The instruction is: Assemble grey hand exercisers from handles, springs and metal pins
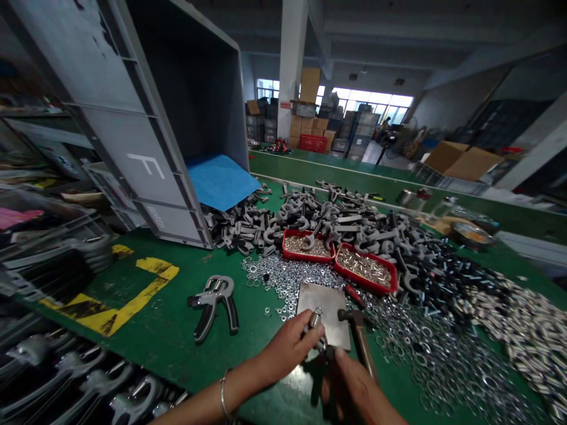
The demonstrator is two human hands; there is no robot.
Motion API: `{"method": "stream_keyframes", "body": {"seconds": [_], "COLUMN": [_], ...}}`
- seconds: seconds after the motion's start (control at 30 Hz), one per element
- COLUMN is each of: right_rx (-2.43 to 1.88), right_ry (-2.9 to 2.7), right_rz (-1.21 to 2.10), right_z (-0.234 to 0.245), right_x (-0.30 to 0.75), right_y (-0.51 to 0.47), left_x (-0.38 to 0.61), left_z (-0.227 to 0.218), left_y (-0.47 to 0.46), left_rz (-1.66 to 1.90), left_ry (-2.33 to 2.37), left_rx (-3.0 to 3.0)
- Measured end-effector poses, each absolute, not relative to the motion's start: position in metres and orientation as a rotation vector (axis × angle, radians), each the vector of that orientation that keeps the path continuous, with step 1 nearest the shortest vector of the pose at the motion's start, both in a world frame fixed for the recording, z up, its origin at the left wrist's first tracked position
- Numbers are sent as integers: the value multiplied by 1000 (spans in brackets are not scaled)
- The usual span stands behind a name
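Over the front edge of a flat metal plate (325, 298), my left hand (286, 348) pinches a metal coil spring (316, 319) between thumb and fingers. My right hand (361, 383) is closed on a small dark knob-like part (328, 353) at the spring's lower end. The fingers partly hide where the two pieces meet. Right of the plate lies a hammer (361, 336), its handle towards me. An assembled grey-and-black hand gripper (215, 304) with a spring rests on the green table, left of my hands.
Two red trays (290, 256) (390, 290) of small metal pins stand behind the plate. Grey handle parts (349, 221) are heaped beyond. Loose rings (432, 360) and silvery cylinders (527, 330) cover the right. A tipped grey crate (155, 177) stands left; finished hand grippers (88, 383) fill the lower left.
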State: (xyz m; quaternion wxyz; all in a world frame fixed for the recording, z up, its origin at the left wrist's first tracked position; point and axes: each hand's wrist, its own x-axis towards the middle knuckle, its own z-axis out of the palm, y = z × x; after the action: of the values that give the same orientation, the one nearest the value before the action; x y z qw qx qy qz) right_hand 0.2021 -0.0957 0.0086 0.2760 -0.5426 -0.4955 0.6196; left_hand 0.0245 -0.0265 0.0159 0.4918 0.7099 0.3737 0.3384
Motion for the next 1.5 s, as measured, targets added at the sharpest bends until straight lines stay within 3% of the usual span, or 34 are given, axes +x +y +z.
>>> {"method": "stream_keyframes", "body": {"seconds": [0.07, 0.13, 0.33, 0.5, 0.67, 0.83, 1.0, 1.1, 1.17, 1.33, 1.5], "right_rx": [-1600, -1619, -1328, -1428, -1418, -1496, -1378, -1445, -1481, -1367, -1410], "right_ry": [-1658, -1754, -1292, -1506, -1362, -1541, -1242, -1402, -1375, -1156, -1225], "right_rz": [1062, 790, 1701, 1146, 1657, 1088, 1687, 1311, 1254, 1848, 1413], "right_z": [14, 17, 10, 14, 10, 15, 20, 20, 18, 14, 11], "right_x": [207, 205, 183, 191, 188, 199, 199, 203, 204, 205, 207], "right_y": [-96, -96, -97, -96, -97, -94, -91, -88, -87, -87, -88], "left_x": [24, 23, 16, 17, 18, 26, 34, 40, 43, 44, 50], "left_z": [16, 19, 27, 23, 25, 20, 27, 25, 22, 20, 20], "left_y": [-26, -27, -29, -27, -29, -28, -28, -27, -27, -27, -29], "left_rz": [851, 866, 800, 864, 773, 814, 911, 933, 985, 915, 1000], "left_ry": [927, 923, 822, 937, 750, 924, 706, 793, 902, 745, 876], "left_rx": [1650, 1644, 1854, 1769, 1929, 1768, 1907, 1862, 1761, 1973, 1876]}}
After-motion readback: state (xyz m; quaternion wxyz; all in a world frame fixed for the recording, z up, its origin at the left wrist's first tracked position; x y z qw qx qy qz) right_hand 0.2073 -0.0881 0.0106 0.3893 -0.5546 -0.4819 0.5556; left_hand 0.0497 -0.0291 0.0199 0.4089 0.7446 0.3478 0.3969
